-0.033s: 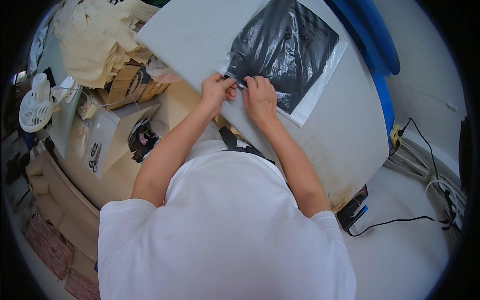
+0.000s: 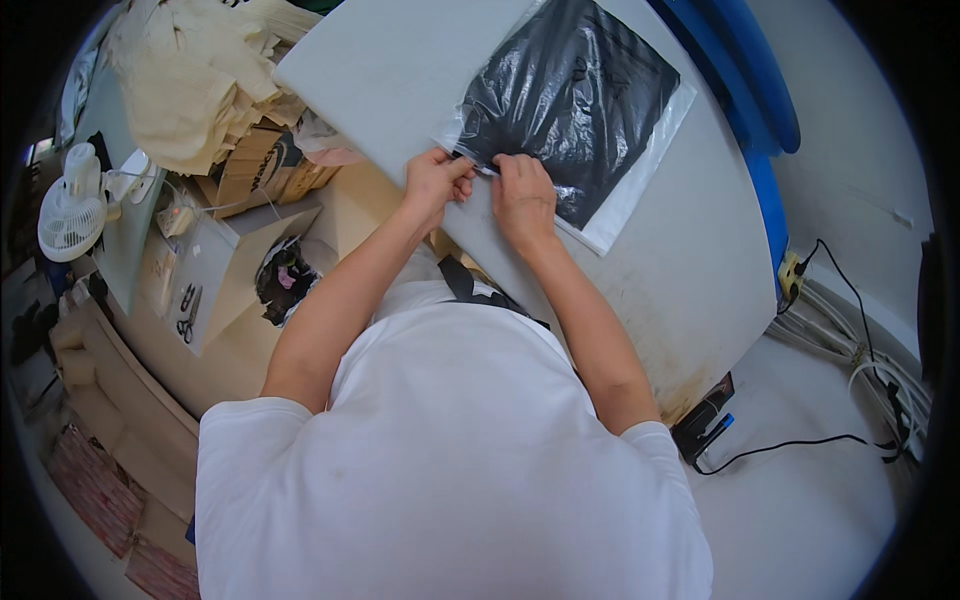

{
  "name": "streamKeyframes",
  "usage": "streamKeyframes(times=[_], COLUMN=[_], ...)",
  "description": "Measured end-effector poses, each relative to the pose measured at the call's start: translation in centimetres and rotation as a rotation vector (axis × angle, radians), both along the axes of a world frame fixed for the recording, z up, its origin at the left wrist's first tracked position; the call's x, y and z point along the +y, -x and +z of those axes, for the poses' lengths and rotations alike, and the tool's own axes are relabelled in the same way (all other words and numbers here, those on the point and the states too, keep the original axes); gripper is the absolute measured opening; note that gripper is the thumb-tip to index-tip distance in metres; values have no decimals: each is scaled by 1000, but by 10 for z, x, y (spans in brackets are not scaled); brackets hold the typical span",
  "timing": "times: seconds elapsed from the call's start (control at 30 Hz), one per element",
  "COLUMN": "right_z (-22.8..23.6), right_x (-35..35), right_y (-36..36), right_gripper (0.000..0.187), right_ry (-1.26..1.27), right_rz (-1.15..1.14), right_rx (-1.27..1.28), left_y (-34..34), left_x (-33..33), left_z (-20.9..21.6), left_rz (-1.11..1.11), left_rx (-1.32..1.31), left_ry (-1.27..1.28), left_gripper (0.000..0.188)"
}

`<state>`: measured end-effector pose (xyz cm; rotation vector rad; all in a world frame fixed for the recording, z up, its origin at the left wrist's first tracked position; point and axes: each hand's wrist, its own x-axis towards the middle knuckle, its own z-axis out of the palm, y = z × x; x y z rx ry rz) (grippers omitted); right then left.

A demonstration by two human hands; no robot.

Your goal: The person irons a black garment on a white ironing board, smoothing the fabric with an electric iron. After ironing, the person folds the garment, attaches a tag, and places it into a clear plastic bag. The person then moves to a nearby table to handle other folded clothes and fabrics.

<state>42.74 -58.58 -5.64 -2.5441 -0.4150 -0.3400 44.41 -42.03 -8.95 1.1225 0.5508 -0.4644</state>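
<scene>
A clear plastic bag [image 2: 607,232] lies flat on the white board-like tabletop [image 2: 690,280], with a folded black item, perhaps cloth [image 2: 570,100], inside it. My left hand [image 2: 432,184] pinches the bag's near left edge between thumb and fingers. Beside it, my right hand [image 2: 524,200] has its fingers curled down over the same near edge, next to the black item. The fingertips of the right hand are partly hidden, and the exact grip there is small in view.
At left stand a pile of cream cloth [image 2: 190,90], a cardboard box [image 2: 252,175], a white fan [image 2: 75,215] and scissors [image 2: 189,315]. A blue chair [image 2: 750,70] borders the table's far right. Cables [image 2: 840,330] run along the floor at right.
My right hand has shifted very slightly to the right along the bag's near edge. The rest looks the same.
</scene>
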Motion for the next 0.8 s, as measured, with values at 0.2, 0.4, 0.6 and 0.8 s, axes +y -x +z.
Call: streamKeyframes(times=[0.2,0.4,0.6,0.8], right_z=[-1,2,-3,-1], right_x=[-11,-7,-4,1], right_y=[-10,-12,-10,-15], right_gripper=[17,13,13,13], right_ry=[-104,-188,-193,-192], right_rz=[-2,-89,-39,0], right_rx=[0,23,32,29], left_y=[-25,-43,-33,-42], left_x=[-30,-25,-15,-21], left_z=[16,18,8,24], left_rz=[-31,122,104,202], left_rx=[-18,19,-6,74], left_ry=[-208,-8,45,-222], left_gripper=[30,23,23,15])
